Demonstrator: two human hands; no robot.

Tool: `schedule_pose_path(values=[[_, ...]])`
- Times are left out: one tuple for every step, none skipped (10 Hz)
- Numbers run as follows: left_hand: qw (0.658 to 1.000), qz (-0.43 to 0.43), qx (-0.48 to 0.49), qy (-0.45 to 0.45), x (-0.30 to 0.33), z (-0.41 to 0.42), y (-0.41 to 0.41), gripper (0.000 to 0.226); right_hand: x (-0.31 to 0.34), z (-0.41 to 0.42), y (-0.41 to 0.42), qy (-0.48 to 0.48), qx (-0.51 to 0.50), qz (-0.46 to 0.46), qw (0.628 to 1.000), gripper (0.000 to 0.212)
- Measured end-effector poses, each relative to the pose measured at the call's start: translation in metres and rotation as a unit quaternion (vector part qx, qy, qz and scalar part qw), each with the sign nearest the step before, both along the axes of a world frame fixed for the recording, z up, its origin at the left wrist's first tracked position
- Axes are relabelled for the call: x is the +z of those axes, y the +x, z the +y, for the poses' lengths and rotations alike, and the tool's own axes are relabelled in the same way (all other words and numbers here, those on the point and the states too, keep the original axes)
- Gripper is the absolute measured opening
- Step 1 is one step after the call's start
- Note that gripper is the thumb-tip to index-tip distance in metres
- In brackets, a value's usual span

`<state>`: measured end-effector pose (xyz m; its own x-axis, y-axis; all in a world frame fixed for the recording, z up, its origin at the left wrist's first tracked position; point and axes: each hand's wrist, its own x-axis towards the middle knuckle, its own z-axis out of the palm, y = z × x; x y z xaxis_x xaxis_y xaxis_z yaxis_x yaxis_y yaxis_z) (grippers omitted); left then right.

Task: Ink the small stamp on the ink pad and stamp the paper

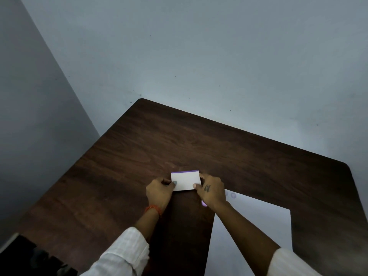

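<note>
**Two Hands on the Ink Pad**

Our left hand (159, 191) pinched the white ink pad (185, 180) on the desk (139, 148). Our right hand (212, 191) pinched its other side. The paper (258, 226) lay nearby. We thought the closed pad might slide if we pulled unevenly.

A dark wooden table (139, 148) stands against a pale grey wall (199, 46). Near its middle lies a small white ink pad case (185, 180) with a purple strip along its far edge, lid down. Both hands grip it — the left hand (159, 191) at its left side, the right hand (211, 191) at its right (a small tattoo marks the back). A white sheet of paper (253, 232) lies under the right forearm, with faint round purple stamp marks (233, 195) near its far edge. Something small and pink-purple (204, 203) peeks from beneath the right hand — what it is cannot be told.
</note>
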<state>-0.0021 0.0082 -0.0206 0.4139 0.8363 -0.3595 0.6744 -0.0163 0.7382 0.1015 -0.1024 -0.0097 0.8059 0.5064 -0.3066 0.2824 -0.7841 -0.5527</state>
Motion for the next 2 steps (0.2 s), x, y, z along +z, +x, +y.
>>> schedule_pose_path(values=[[0.999, -0.011, 0.02, -0.029, 0.0009, 0.0031, -0.0001, 0.032, 0.003, -0.004, 0.0018, 0.026, 0.005, 0.018, 0.999, 0.046], [0.998, 0.001, 0.039, 0.042, 0.0084, -0.0022, -0.0021, 0.034, 0.0089, -0.0096, -0.0013, 0.069, -0.043, -0.004, 0.997, 0.048]])
